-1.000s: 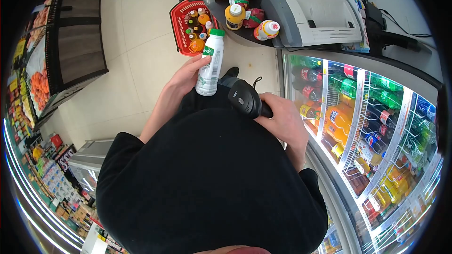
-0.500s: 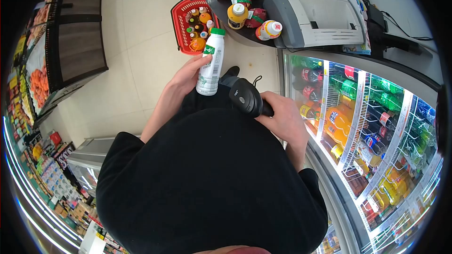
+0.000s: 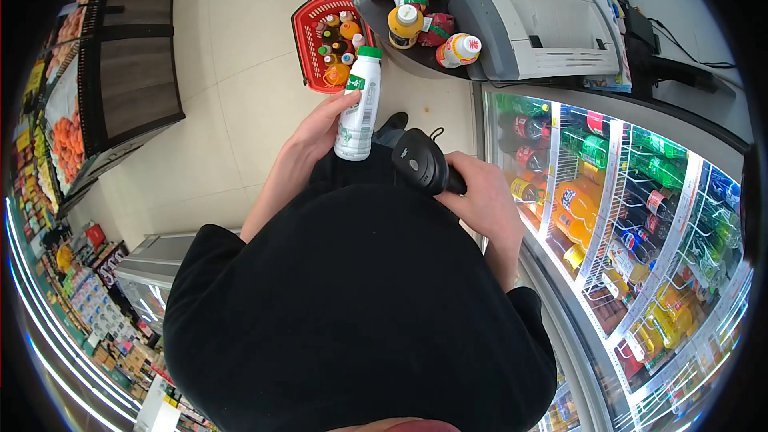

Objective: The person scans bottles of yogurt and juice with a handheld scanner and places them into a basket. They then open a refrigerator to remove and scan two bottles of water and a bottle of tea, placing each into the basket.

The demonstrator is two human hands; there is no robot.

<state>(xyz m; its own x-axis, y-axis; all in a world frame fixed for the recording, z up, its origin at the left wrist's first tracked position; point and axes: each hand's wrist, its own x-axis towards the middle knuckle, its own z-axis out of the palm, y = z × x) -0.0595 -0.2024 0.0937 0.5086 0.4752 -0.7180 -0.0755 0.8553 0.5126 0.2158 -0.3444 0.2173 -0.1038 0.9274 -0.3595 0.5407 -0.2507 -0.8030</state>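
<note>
Head view: left hand (image 3: 318,126) holds bottle (image 3: 362,116), right hand (image 3: 485,198) scanner (image 3: 421,162).

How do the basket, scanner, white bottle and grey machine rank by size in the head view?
1. Grey machine
2. Basket
3. White bottle and scanner: too close to rank; one's longer, the other broader.

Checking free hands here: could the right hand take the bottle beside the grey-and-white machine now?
Probably not as it is: the right hand is closed around the black scanner. Otherwise the way looks free, with the bottle near the counter's edge and nothing visible in front.
</note>
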